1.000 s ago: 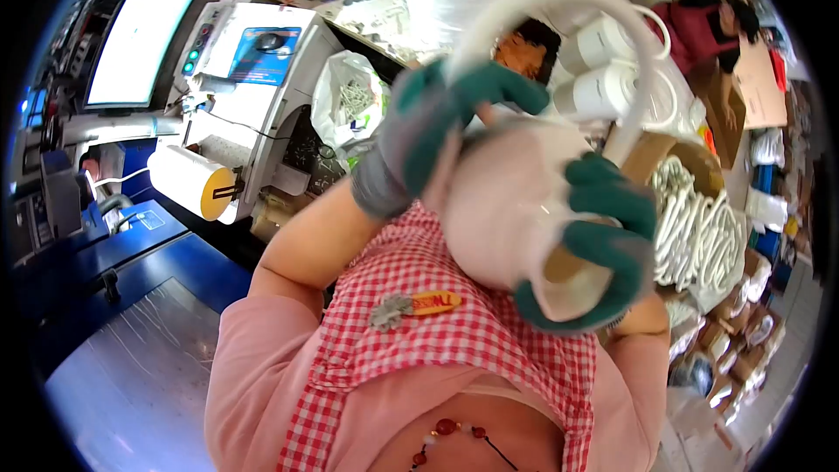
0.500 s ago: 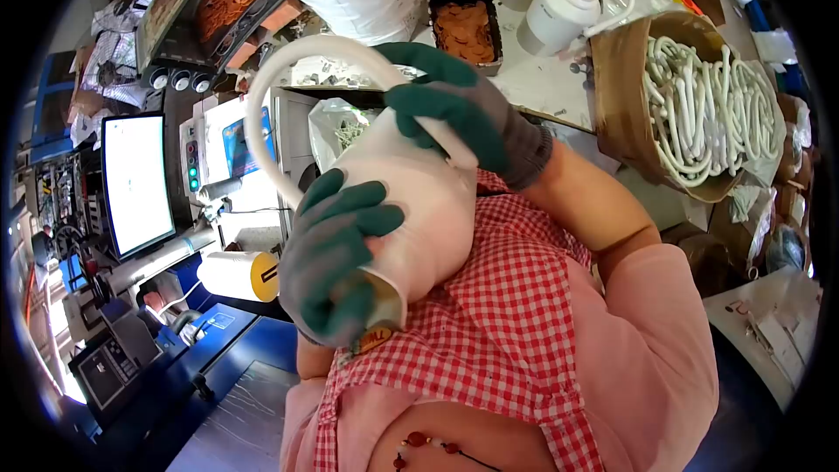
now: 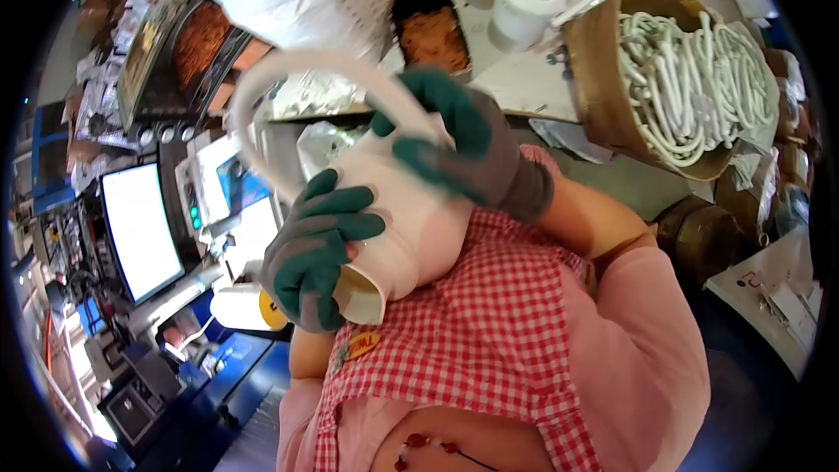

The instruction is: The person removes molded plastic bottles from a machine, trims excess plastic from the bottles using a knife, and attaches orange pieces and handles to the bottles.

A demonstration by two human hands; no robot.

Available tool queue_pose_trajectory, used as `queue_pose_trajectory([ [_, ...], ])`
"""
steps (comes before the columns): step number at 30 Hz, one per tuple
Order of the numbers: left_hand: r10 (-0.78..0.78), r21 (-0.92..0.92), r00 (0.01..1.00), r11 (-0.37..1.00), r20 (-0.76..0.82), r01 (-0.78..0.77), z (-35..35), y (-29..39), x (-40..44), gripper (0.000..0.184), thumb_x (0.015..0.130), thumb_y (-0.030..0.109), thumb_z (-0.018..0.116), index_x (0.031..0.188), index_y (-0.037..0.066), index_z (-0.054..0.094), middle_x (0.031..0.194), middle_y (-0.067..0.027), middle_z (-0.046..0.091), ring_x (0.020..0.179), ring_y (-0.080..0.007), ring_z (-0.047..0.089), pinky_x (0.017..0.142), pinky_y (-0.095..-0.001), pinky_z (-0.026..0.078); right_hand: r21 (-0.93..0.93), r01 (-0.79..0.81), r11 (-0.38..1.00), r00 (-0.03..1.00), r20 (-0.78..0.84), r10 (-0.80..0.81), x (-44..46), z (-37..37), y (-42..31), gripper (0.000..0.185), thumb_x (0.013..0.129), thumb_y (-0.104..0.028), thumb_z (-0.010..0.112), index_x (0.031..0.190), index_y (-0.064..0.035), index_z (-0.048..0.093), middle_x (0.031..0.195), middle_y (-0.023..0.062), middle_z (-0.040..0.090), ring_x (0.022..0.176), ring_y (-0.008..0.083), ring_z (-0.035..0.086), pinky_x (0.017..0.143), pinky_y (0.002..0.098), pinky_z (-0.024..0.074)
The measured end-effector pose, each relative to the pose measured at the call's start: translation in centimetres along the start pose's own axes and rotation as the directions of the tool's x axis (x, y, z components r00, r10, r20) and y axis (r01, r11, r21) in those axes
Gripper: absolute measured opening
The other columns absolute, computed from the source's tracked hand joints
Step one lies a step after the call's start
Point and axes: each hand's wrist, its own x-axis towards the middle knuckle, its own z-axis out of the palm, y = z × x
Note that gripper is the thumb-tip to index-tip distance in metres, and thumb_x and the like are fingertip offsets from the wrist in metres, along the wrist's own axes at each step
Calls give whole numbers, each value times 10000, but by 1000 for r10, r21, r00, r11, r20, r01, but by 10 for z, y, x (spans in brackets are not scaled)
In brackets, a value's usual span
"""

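A white bottle-like container point(image 3: 415, 214) with an open round mouth lies tilted against the checked apron, its mouth facing down and toward me. A thick white hose point(image 3: 251, 100) arches in a loop over its far side. My left hand point(image 3: 316, 253), in a grey and green glove, grips the container beside its mouth, fingers curled round the wall. My gloved right hand point(image 3: 476, 149) is closed round the hose near the container's far end; its fingers are slightly blurred. Exactly how the hose end meets the container is hidden by this hand.
Beyond my right hand stands a cardboard box point(image 3: 599, 92) of white hoses point(image 3: 690, 87). White containers point(image 3: 527, 4), a black tray point(image 3: 398, 9) of brown material and a white sack point(image 3: 306, 0) are on the worktable. A lit monitor point(image 3: 144, 232) is at left.
The view has shifted a little. The container's mouth has turned more toward me and shows more fully. My right hand has moved slightly along the hose; my left hand keeps its grip.
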Motion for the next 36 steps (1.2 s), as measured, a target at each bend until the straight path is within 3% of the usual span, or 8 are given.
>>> queue_pose_trajectory([
  [8,300,115,953,946,35,-302,125,-65,72,582,748,48,686,1288,15,470,1223,-239,598,1138,-454,590,991,-546,454,-457,-578,676,728,-663,174,-92,-157,68,256,956,-211,564,1133,-26,571,1008,149,667,883,287,671,758,399,526],
  [14,-404,373,914,846,-17,381,123,-113,54,468,802,66,665,1249,-10,546,1227,-201,607,1144,-362,591,980,-449,467,-92,-723,684,313,-927,207,-87,-253,240,271,953,-168,549,1153,15,556,1166,161,604,1017,253,606,878,384,482],
  [19,-536,393,658,532,-530,750,74,-104,-46,501,864,145,667,1326,22,518,1343,-201,534,1232,-353,517,1034,-425,419,-438,-139,888,723,-658,-211,20,-258,240,559,924,-218,602,1393,21,412,1326,199,540,1148,261,581,954,367,491],
  [24,144,404,387,112,-911,908,-66,-12,-205,720,836,297,734,1392,-21,404,1343,-222,510,1247,-394,488,1062,-430,397,-566,-142,812,848,-493,-195,13,-207,267,506,934,-189,602,1368,14,438,1294,170,550,1135,252,570,964,372,479],
  [27,703,179,172,-64,-690,982,-191,103,-293,709,807,272,764,1371,1,430,1236,-251,555,1156,-388,537,1004,-433,432,-588,-140,796,859,-472,-198,-4,-177,281,475,939,-172,602,1352,10,453,1274,152,556,1128,246,564,969,376,471],
  [30,860,176,372,-329,-350,928,-326,199,-363,753,792,345,788,1342,-33,439,1250,-221,558,1133,-348,561,988,-417,438,-524,-157,837,852,-500,-153,-28,-134,290,444,945,-154,601,1337,6,468,1254,134,562,1121,240,558,975,379,464],
  [34,319,-50,-376,701,-870,711,-465,232,-413,493,778,300,817,1095,5,582,930,-97,624,838,-237,625,764,-357,522,-88,-79,993,930,-366,41,-48,-52,346,403,953,-131,601,1317,0,489,1228,111,570,1111,233,549,983,383,454],
  [36,304,152,-248,860,-920,488,-468,216,-415,343,783,269,816,940,49,604,757,-51,601,630,-180,589,589,-318,504,-141,-100,985,995,-9,100,-24,64,263,303,960,-92,562,1245,5,537,1162,85,570,1050,190,536,928,330,449],
])
